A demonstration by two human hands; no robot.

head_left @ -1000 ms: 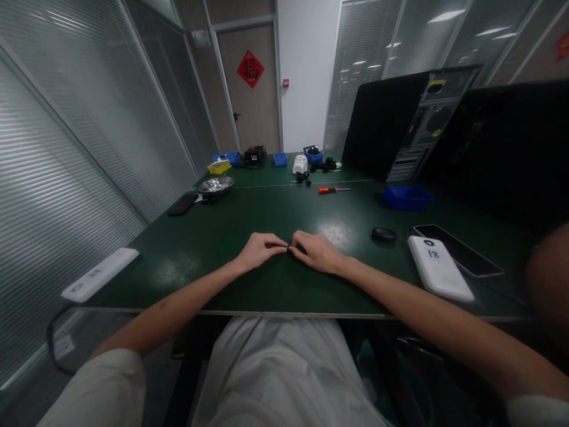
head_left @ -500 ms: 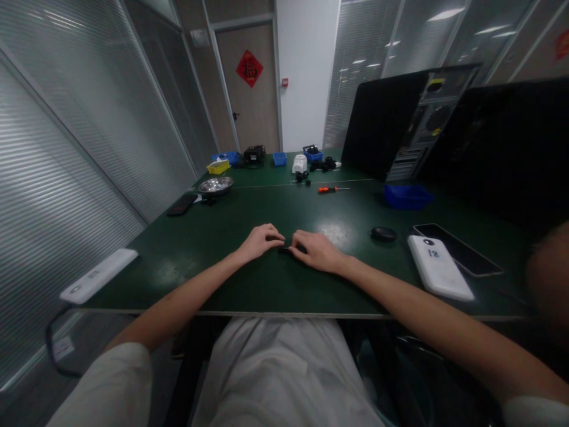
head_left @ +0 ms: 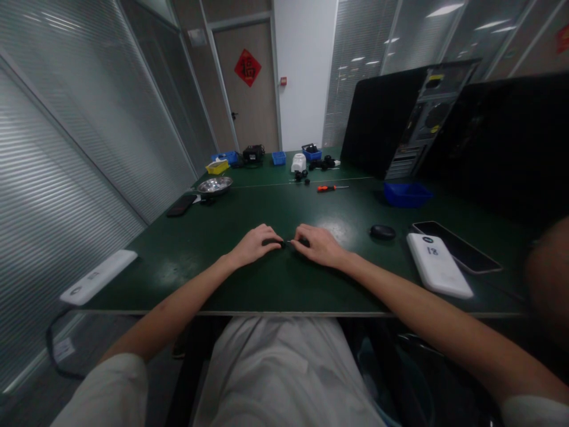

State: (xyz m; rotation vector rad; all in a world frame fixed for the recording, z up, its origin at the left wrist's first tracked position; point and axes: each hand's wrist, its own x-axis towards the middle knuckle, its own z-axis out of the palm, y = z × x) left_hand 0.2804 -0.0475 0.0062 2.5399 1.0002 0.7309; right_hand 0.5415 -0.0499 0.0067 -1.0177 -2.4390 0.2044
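Over the middle of the green table (head_left: 284, 284), my left hand (head_left: 255, 245) is closed with thumb and fingertips round a small black part (head_left: 281, 244). Facing it at a short distance, my right hand (head_left: 320, 246) is pinched on something small, thin and light-coloured, whose tip (head_left: 290, 242) points at the black part. What it is cannot be made out, as the fingers cover most of it. Beyond the hands lies an orange-and-black screwdriver (head_left: 326, 188).
To the right are a black mouse (head_left: 383, 232), a white device (head_left: 438, 265), a dark phone-like slab (head_left: 462, 249) and a blue tray (head_left: 407, 194). At the left are a metal bowl (head_left: 215, 185), a black phone (head_left: 181, 205) and another white device (head_left: 100, 277). A person's blurred part shows at the right edge.
The black part, earlier low between both hands, now sits at my left fingertips. My left hand has shifted slightly left, and a small gap shows between the two hands' items.
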